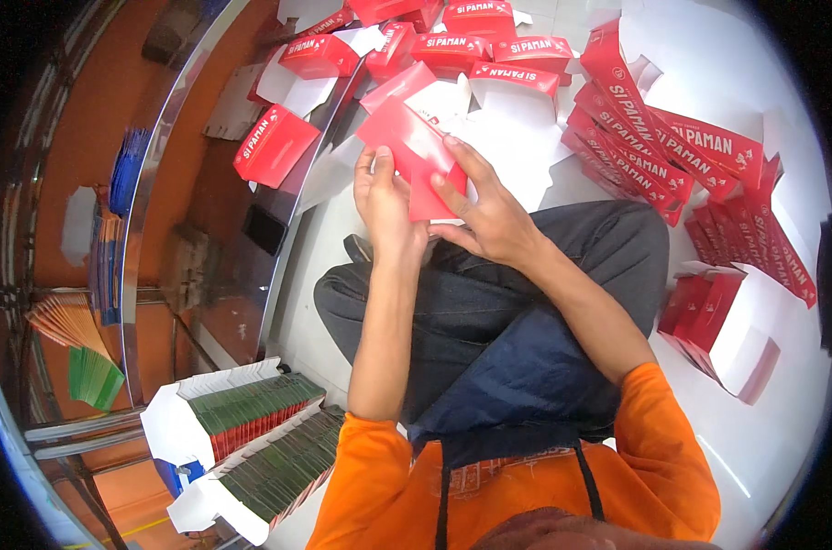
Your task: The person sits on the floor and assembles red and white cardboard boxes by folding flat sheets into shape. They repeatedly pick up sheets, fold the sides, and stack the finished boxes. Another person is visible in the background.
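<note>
Above my crossed legs, I hold a red carton (405, 128) with a white inside, partly folded and with its flaps sticking out. My left hand (384, 202) is closed on its near left edge, the thumb along the side. From the right, my right hand (494, 206) grips the carton's right side, with fingers on its red face and the thumb low beneath. The far end of the carton points up toward a heap of folded red cartons (448, 55). Part of its white inner side is hidden by my fingers.
Stacks of nested red cartons (631, 137) lean at the right, with an open red-and-white carton (709, 321) nearer. Left stands a metal-edged glass case (287, 247) with a single red carton (276, 147) on it. White boxes (173, 426) of dark green packets (260, 412) sit lower left.
</note>
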A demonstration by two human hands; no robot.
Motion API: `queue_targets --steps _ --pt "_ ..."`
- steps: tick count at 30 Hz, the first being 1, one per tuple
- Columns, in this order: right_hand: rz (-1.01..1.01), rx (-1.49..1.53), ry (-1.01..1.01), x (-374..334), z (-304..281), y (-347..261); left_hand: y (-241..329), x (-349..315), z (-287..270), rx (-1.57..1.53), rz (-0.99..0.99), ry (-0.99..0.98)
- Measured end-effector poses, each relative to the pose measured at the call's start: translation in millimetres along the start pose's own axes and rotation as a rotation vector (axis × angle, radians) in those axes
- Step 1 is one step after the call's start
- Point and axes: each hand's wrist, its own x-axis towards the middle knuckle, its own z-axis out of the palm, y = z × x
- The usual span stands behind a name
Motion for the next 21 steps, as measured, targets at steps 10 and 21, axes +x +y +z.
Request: queue_targets --steps 10,21 --pt "0.023 0.073 -0.028 2.2 -17.3 14.4 0.3 -4.9 6.1 0.171 0.103 -0.196" --pt "0.219 0.199 0.16 -2.1 -8.2 20.1 -17.4 -26.6 8.4 0.045 -0.012 -0.208"
